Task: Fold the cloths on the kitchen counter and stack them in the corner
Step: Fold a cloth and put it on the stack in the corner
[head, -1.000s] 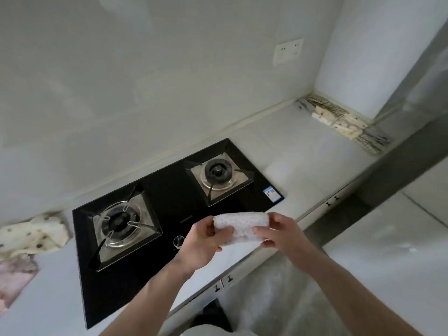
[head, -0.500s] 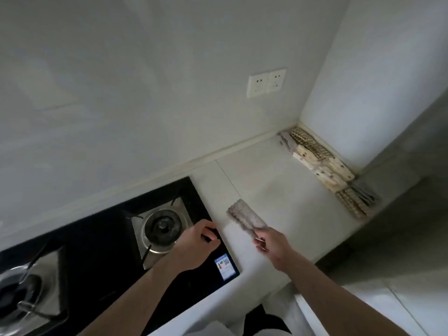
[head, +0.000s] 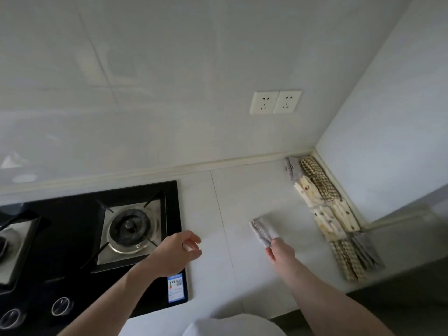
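Over the counter point(head: 242, 190) a folded cloth point(head: 263, 227) is pinched in the right hand point(head: 281, 251), the left hand point(head: 178, 251) loosely empty; placement beside the corner row point(head: 327, 209) is judged next

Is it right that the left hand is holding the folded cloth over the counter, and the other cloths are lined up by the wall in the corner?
Not quite. The head view shows the right hand holding the folded cloth over the counter; the left hand holds nothing. The other cloths do line the wall in the corner.
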A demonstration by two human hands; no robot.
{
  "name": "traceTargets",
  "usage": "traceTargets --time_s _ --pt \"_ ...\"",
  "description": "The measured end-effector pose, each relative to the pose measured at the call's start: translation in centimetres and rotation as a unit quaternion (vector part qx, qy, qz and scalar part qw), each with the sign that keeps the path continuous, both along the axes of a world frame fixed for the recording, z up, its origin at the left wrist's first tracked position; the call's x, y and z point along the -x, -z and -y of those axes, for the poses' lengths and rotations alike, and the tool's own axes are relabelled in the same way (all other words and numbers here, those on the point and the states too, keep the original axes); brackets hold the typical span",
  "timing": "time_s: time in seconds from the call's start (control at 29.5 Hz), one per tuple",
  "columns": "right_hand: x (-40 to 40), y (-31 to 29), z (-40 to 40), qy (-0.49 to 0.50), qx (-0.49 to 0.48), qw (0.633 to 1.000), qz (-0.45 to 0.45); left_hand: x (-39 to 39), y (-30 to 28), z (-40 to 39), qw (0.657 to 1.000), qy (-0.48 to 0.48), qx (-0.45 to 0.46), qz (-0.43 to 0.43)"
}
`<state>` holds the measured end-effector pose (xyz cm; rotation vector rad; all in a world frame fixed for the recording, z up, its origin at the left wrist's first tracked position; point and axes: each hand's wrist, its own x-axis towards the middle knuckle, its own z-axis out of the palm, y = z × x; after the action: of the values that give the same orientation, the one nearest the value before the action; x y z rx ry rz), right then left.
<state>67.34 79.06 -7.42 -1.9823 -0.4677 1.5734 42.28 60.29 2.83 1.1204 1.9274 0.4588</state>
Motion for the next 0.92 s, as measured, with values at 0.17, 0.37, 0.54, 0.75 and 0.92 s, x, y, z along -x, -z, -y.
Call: traceTargets --time_s 0.17,0.37,0.54,0.75,0.92 --pt "-2.3 0.8 -3.5 0.014 0.002 1.0 -0.014 -0.7 -0.1 -2.1 1.0 -0.009 0.003 -0.008" --pt "-2.2 1.1 -9.4 0.04 0.012 0.998 -0.056 -0.4 -0.9 -5.2 1.0 -0.019 0.001 -0.014" --pt "-1.4 1.0 -13.9 -0.003 0.01 0.994 -0.109 -0.5 -1.2 -7.1 0.999 -0.027 0.002 -0.019" --pt "0.2 1.5 -18.8 -0.07 0.011 0.995 -0.065 -0.6 -1.6 -8.6 0.999 -0.028 0.01 -0.024" --pt "0.0 2.7 -19.4 -0.102 0.031 0.994 -0.032 -0.1 -2.1 -9.3 0.999 -0.028 0.017 -0.038"
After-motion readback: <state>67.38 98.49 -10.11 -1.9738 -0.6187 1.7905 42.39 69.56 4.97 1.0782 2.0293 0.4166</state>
